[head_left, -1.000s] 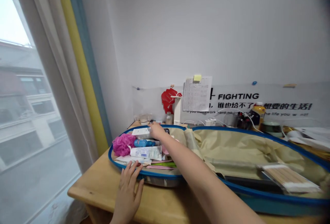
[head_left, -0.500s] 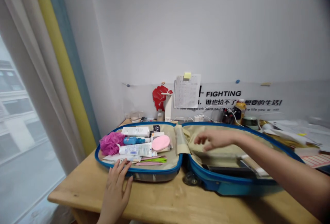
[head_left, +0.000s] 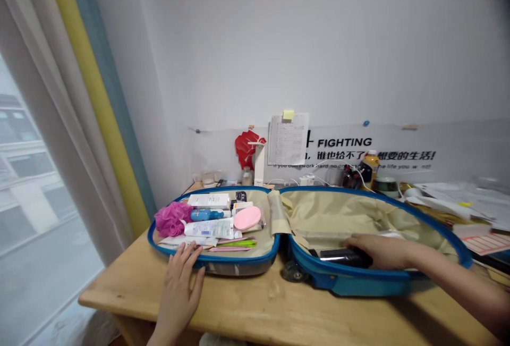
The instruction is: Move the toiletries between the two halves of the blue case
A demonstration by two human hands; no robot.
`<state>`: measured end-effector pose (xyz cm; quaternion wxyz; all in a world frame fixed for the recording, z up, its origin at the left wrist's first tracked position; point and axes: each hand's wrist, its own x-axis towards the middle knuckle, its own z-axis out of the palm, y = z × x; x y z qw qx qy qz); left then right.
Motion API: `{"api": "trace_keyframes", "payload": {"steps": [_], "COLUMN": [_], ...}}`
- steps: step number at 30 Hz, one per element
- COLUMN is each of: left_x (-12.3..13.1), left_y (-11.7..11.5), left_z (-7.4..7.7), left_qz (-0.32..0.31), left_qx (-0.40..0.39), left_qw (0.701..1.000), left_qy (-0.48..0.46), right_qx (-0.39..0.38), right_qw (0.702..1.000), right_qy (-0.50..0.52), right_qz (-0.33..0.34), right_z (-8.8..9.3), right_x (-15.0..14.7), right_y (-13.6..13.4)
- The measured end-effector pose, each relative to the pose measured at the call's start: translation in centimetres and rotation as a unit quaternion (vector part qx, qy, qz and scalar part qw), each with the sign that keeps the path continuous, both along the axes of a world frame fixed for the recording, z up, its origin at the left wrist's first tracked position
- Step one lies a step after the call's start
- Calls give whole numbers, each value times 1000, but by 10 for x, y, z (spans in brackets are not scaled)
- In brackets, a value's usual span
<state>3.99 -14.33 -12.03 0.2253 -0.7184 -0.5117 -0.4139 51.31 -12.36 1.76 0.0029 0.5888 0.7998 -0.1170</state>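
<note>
An open suitcase (head_left: 342,285) with a blue rim lies spread on the desk. My left hand (head_left: 181,274) rests with spread fingers on the front edge of its left half. In that half are a purple bath puff (head_left: 173,219), a blue bottle (head_left: 205,215), a white tube (head_left: 210,228), a white box (head_left: 209,201), a pink oval sponge (head_left: 247,218) and thin pink and green items (head_left: 237,245). My right hand (head_left: 378,251) reaches into the right half, its fingers closed around a long, shiny black object (head_left: 338,258). The kind of object is unclear.
The wooden desk (head_left: 274,314) bears the suitcase. Behind it stand a white lamp (head_left: 259,165), a small jar (head_left: 247,177) and a bottle with a yellow label (head_left: 370,168). Papers (head_left: 458,205) are spread at the right. A curtain (head_left: 79,96) hangs at the left.
My right hand has come down from above the suitcase's middle, rightward into its right half, and closed on the black object there. My left hand has stayed at the front edge.
</note>
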Motion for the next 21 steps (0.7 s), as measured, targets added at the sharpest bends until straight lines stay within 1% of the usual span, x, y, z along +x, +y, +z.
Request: {"api": "trace_keyframes", "payload": {"steps": [1, 3, 5, 7, 9, 10, 12, 13, 16, 18, 21], "left_x": [0, -1, -1, -2, -2, -2, -2, -1, -1, -1, -1], "left_y": [0, 0, 1, 1, 1, 1, 1, 1, 1, 1, 1], "left_z": [0, -1, -2, -3, -3, -3, -3, -2, -3, -3, -3], "left_qz": [1, 2, 3, 3, 2, 1, 1, 1, 3, 4, 5], "left_qx": [0, -3, -7, -10, -10, -10, -9, -10, -13, -12, -1], "left_qw": [1000, 1000, 1000, 1000, 1000, 1000, 1000, 1000, 1000, 1000, 1000], "left_qy": [0, 1, 0, -2, -4, -5, -7, -8, -6, -3, 0], "right_qx": [-5, -23, 9, 28, 24, 24, 31, 37, 42, 42, 34], "right_qw": [1000, 1000, 999, 995, 989, 985, 976, 976, 971, 966, 954], "right_qy": [0, 2, 39, 95, 146, 166, 191, 178, 166, 161, 154], "right_qz": [-1, -5, -14, -10, 11, 30, 96, 121, 164, 196, 255], "right_z": [8, 30, 55, 74, 82, 81, 72, 65, 41, 28, 15], "right_x": [3, 7, 2, -17, -52, -74, -122, -147, -211, -243, -273], "right_y": [0, 2, 4, 8, 13, 16, 25, 30, 45, 54, 63]}}
